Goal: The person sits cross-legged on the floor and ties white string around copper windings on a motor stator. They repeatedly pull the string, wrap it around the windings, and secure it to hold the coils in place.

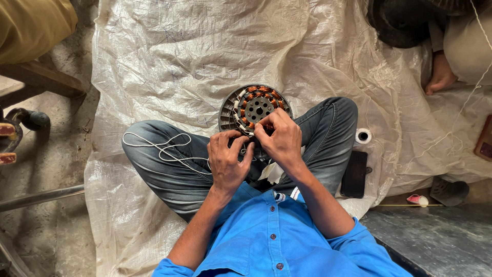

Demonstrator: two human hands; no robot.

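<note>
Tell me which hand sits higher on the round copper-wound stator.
The right hand: its fingers pinch the stator's copper coils, while the left hand grips lower at the rim.

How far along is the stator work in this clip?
Done: copper coils show around the visible part of the stator. In hand: both hands, left hand and right hand, pinch at its near edge, with white cord trailing over the knee. Left: cannot tell; the hands hide the near slots.

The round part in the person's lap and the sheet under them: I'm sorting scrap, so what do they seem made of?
The round stator: seemingly grey metal, dull finish, ringed with glossy orange-brown coils that look like copper wire. The sheet: probably woven plastic, translucent white, creased and faintly shiny. Both the left hand and the right hand grip the stator's near edge.
</note>
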